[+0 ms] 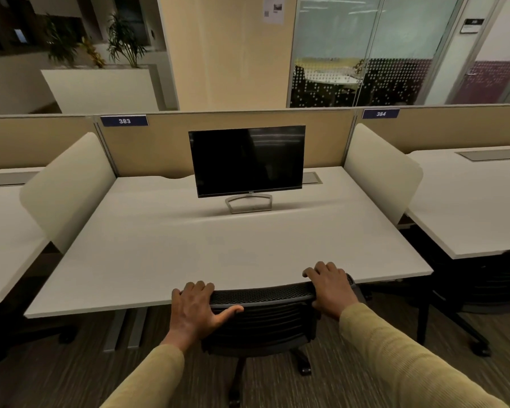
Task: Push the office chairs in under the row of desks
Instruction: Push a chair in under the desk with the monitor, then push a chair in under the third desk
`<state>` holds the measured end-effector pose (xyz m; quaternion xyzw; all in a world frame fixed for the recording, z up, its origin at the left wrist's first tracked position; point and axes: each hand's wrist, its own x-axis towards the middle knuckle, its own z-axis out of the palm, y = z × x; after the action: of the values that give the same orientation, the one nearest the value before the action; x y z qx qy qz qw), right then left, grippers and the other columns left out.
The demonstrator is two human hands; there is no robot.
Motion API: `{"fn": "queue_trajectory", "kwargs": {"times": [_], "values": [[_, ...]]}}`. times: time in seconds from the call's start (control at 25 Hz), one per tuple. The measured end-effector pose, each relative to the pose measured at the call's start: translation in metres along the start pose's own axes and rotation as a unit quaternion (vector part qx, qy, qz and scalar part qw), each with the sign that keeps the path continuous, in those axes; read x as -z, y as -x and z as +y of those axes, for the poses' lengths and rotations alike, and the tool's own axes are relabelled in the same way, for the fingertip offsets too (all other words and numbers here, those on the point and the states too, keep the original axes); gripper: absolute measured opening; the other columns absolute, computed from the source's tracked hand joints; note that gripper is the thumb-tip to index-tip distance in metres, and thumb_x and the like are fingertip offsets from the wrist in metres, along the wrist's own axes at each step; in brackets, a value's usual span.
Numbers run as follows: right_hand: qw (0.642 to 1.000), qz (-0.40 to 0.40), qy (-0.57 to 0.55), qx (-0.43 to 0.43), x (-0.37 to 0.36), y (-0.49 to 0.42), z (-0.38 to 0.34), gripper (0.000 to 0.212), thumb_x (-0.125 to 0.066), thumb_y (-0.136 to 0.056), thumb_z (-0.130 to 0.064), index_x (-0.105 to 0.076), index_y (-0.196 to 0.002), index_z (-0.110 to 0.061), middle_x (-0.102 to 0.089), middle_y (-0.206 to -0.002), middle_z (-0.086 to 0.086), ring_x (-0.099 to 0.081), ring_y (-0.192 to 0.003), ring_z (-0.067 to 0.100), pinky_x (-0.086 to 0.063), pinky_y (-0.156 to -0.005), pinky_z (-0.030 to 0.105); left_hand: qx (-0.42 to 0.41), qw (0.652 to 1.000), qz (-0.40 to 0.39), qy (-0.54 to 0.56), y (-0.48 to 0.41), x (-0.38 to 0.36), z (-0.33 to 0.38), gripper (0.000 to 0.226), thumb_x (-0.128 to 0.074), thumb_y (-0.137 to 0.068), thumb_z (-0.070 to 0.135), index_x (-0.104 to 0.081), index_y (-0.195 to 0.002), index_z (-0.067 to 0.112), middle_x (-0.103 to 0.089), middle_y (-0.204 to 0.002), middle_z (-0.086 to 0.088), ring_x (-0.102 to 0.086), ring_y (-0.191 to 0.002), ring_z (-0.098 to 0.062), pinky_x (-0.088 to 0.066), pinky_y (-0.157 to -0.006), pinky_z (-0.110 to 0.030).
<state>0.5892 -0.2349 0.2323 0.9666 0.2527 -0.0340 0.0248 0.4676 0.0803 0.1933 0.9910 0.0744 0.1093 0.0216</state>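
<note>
A black mesh-backed office chair (262, 316) stands at the front edge of the white desk (206, 251) labelled 383, its backrest top touching or just under the desk's edge. My left hand (196, 309) grips the left end of the backrest's top rail, thumb along the front. My right hand (330, 285) is curled over the right end of the same rail. The seat is hidden under the desk; part of the chair's wheeled base (304, 365) shows on the carpet.
A dark monitor (248, 160) stands at the back of the desk. Cream dividers (68, 189) (380, 169) separate it from neighbouring desks (477, 201) (3, 234). Another chair's black legs and castor (480, 348) show under the right desk. The desk leg (124, 331) is at the left.
</note>
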Motion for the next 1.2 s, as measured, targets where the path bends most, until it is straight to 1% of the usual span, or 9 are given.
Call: {"fn": "queue_trajectory", "kwargs": {"times": [0.16, 0.24, 0.32, 0.4, 0.6, 0.8, 0.88, 1.04, 1.2], "values": [[0.998, 0.044, -0.035, 0.037, -0.001, 0.030, 0.034, 0.072, -0.060, -0.083, -0.060, -0.036, -0.144, -0.028, -0.046, -0.135, 0.002, -0.042, -0.122, 0.026, -0.035, -0.104, 0.042, 0.019, 1.000, -0.016, 0.000, 0.005, 0.007, 0.020, 0.089, -0.014, -0.075, 0.098, -0.062, -0.104, 0.028, -0.058, -0.099, 0.005, -0.054, -0.095, -0.019, -0.034, -0.085, -0.044], [0.996, 0.058, -0.048, 0.048, -0.005, 0.049, 0.061, 0.077, -0.054, -0.085, -0.068, -0.032, -0.147, -0.028, -0.044, -0.140, 0.002, -0.041, -0.127, 0.025, -0.032, -0.110, 0.043, 0.027, 0.999, -0.015, 0.014, 0.009, 0.006, 0.051, 0.088, -0.015, -0.079, 0.094, -0.061, -0.115, 0.028, -0.058, -0.112, 0.002, -0.054, -0.108, -0.021, -0.033, -0.093, -0.049], [0.996, 0.060, -0.051, 0.047, -0.009, 0.072, 0.096, 0.080, -0.052, -0.086, -0.069, -0.026, -0.151, -0.029, -0.040, -0.148, 0.004, -0.037, -0.135, 0.027, -0.028, -0.116, 0.045, 0.017, 0.999, -0.011, 0.025, 0.012, 0.003, 0.102, 0.089, -0.021, -0.081, 0.091, -0.058, -0.126, 0.025, -0.057, -0.125, -0.002, -0.051, -0.120, -0.024, -0.032, -0.100, -0.055], [0.996, 0.057, -0.050, 0.037, -0.011, 0.093, 0.132, 0.082, -0.052, -0.088, -0.069, -0.021, -0.153, -0.029, -0.035, -0.154, 0.007, -0.032, -0.141, 0.028, -0.024, -0.119, 0.047, -0.002, 0.999, -0.007, 0.040, 0.012, 0.001, 0.160, 0.092, -0.021, -0.082, 0.092, -0.055, -0.134, 0.023, -0.053, -0.132, -0.003, -0.047, -0.127, -0.025, -0.031, -0.105, -0.056], [0.996, 0.069, -0.052, 0.017, -0.009, 0.149, 0.220, 0.083, -0.049, -0.089, -0.071, -0.021, -0.154, -0.028, -0.037, -0.152, 0.007, -0.033, -0.141, 0.027, -0.025, -0.119, 0.046, -0.044, 0.996, -0.009, 0.073, 0.006, 0.002, 0.297, 0.099, -0.016, -0.081, 0.092, -0.049, -0.144, 0.022, -0.045, -0.144, -0.006, -0.038, -0.139, -0.026, -0.021, -0.117, -0.062], [0.993, 0.098, -0.055, -0.030, 0.002, 0.188, 0.295, 0.082, -0.047, -0.090, -0.070, -0.022, -0.154, -0.028, -0.038, -0.151, 0.004, -0.034, -0.140, 0.025, -0.022, -0.121, 0.048, -0.099, 0.990, -0.014, 0.101, -0.018, 0.000, 0.406, 0.096, -0.018, -0.083, 0.090, -0.047, -0.145, 0.022, -0.043, -0.149, -0.008, -0.033, -0.143, -0.027, -0.015, -0.118, -0.060], [0.991, 0.105, -0.066, -0.053, 0.002, 0.201, 0.325, 0.082, -0.048, -0.091, -0.069, -0.021, -0.155, -0.027, -0.036, -0.153, 0.003, -0.030, -0.143, 0.024, -0.019, -0.122, 0.050, -0.121, 0.987, -0.022, 0.099, -0.031, -0.005, 0.448, 0.097, -0.016, -0.083, 0.089, -0.046, -0.146, 0.022, -0.043, -0.149, -0.007, -0.033, -0.143, -0.026, -0.016, -0.117, -0.059], [0.990, 0.093, -0.068, -0.083, 0.001, 0.217, 0.388, 0.081, -0.046, -0.092, -0.067, -0.016, -0.157, -0.029, -0.029, -0.158, 0.003, -0.020, -0.149, 0.024, -0.013, -0.124, 0.050, -0.153, 0.981, -0.037, 0.113, -0.057, -0.021, 0.529, 0.099, -0.009, -0.082, 0.091, -0.045, -0.145, 0.023, -0.043, -0.150, -0.007, -0.033, -0.143, -0.027, -0.018, -0.118, -0.059], [0.990, 0.093, -0.053, -0.088, 0.006, 0.213, 0.462, 0.081, -0.045, -0.092, -0.068, -0.015, -0.157, -0.030, -0.028, -0.159, 0.004, -0.019, -0.149, 0.025, -0.012, -0.123, 0.050, -0.172, 0.974, -0.048, 0.139, -0.090, -0.043, 0.611, 0.095, -0.014, -0.085, 0.090, -0.044, -0.146, 0.025, -0.043, -0.151, -0.006, -0.033, -0.143, -0.026, -0.017, -0.119, -0.057]]}}
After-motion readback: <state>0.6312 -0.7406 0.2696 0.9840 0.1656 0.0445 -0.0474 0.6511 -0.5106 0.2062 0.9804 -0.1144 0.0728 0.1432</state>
